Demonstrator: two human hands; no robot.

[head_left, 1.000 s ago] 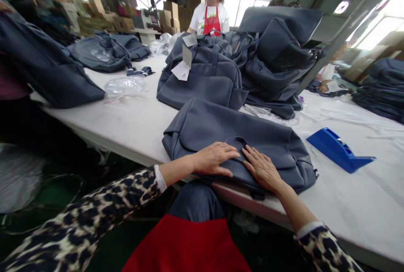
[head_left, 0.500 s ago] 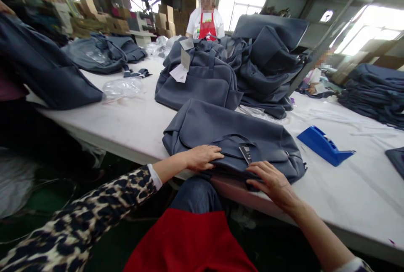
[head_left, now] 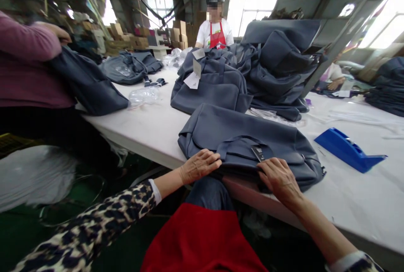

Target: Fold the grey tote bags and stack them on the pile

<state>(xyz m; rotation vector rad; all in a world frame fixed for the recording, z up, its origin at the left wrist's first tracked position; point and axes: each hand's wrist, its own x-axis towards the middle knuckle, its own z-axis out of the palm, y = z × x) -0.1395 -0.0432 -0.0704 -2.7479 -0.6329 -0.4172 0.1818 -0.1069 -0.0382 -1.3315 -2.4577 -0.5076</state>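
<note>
A dark blue-grey bag lies on its side at the table's near edge, its handle loop and a small black-and-white tag facing up. My left hand is closed over the near edge of the bag, left of the handle, with its fingers curled together. Just below the tag, my right hand grips the same edge, thumb underneath and fingers bent on top. The underside of the bag by my fingers is hidden.
Behind the bag stands another blue-grey bag with paper tags, beside a heap of bags. A blue tape dispenser sits to the right. At left, a person in a purple sleeve holds a bag. Another person stands behind the table.
My view has turned left, so everything sits further right. My left hand's fingers have gone from lying flat to curling on the edge; my right fingers have closed in on the bag.
</note>
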